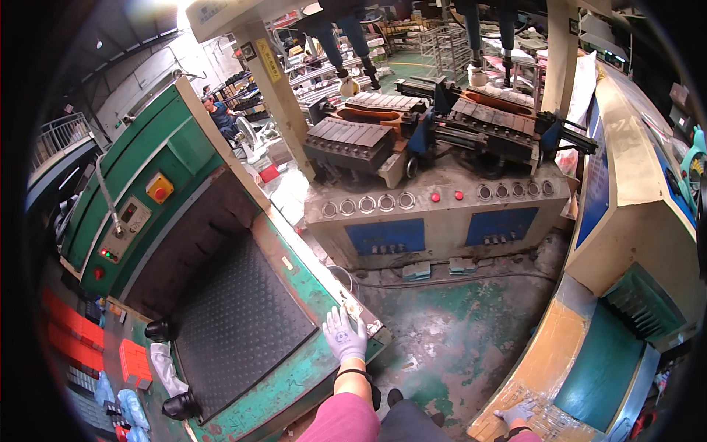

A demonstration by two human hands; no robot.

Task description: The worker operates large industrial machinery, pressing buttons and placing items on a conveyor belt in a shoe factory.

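Note:
My left hand [344,335], in a pale grey glove, lies on the corner of the green machine's frame [317,353] with its fingers stretched out; it holds nothing. Inside that machine is a black studded mat [236,324]. My right hand [515,412], gloved too, rests on the tan, tape-covered ledge [508,390] of the machine at the right. Its fingers look spread and empty. Beside the ledge runs a dark green belt [600,361]. On the mat's left edge are two black rounded pieces [180,405] with a whitish piece [168,368] between them.
Ahead stands a beige press [434,199] with blue panels, two red buttons and clamp-like fixtures. Two foot pedals [417,271] sit at its base. Orange crates [135,365] are at the far left. A person [221,118] is in the background. Worn green floor [412,324] lies between the machines.

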